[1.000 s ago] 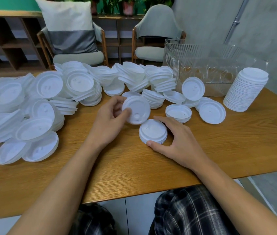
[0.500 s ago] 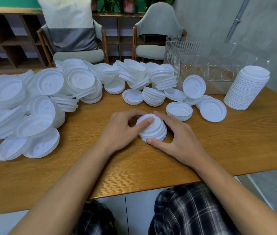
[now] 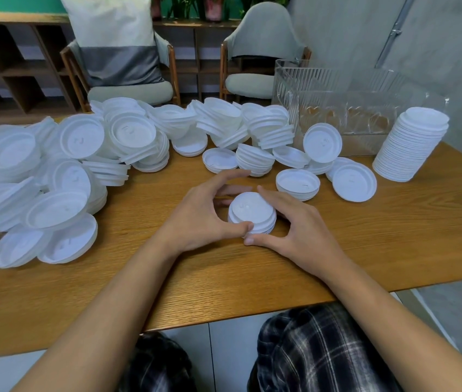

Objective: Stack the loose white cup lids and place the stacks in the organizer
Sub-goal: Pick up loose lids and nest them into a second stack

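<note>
A short stack of white lids (image 3: 252, 212) sits on the wooden table (image 3: 393, 236) in front of me, its top lid slightly askew. My left hand (image 3: 198, 216) curls round its left side, thumb on the near rim, fingers arched over the far side. My right hand (image 3: 295, 230) cups the right side, thumb at the near rim next to the left thumb. A large heap of loose white lids (image 3: 83, 162) covers the left and back of the table. The clear ribbed organizer (image 3: 337, 108) stands at the back right.
A tall neat stack of lids (image 3: 410, 148) stands at the right beside the organizer. Small stacks and single lids (image 3: 297, 183) lie just beyond my hands. Two chairs and a shelf are behind the table. The table's near edge runs above my lap.
My left hand brought a single lid down onto the short stack. Both hands now close round the stack, thumbs meeting at its near rim.
</note>
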Motion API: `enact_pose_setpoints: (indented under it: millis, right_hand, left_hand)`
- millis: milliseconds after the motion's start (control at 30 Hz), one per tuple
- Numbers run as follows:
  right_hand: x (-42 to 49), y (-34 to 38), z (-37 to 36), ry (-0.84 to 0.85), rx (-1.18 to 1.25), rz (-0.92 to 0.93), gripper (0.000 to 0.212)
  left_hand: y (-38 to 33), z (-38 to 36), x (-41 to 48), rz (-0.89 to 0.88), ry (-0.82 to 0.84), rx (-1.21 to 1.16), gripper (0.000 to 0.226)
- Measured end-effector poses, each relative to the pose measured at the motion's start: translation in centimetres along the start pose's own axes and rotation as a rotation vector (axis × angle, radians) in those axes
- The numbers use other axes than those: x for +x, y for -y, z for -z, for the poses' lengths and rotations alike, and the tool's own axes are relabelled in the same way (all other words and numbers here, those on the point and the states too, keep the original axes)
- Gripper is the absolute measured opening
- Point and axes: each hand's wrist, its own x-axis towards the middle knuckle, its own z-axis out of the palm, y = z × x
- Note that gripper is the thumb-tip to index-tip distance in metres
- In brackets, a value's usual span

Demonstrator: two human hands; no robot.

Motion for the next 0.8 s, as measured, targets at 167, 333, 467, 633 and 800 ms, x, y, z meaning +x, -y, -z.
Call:
enact_pose_setpoints:
  millis: [167,333,467,633,800]
  right_hand:
    - [0.0,-0.2,-0.1,0.025,-0.047,0.012,0.104]
    - [-0.1,-0.1,-0.1,0.022,-0.049,0.02,0.096]
    - [-0.1,-0.1,-0.1,0.014,-0.048,0.017,0.093]
    - [0.0,0.0,0.0,0.029,-0.034,0.016,0.092]
    - [-0.1,0.1,0.0,0.028,-0.05,0.018,0.089]
  left_hand:
    - [0.4,0.1,0.1,0.02,0.053,-0.039,0.086]
    - [0.7,0.8,0.3,0.079,0.133,-0.119,0.077]
    - [0.9,0.8,0.2,0.081,0.165,-0.132,0.073]
    - [0.9,0.7,0.0,0.053,0.168,-0.121,0.074]
    - [1.2,0.8,0.1,0.065,0.147,-0.099,0.067]
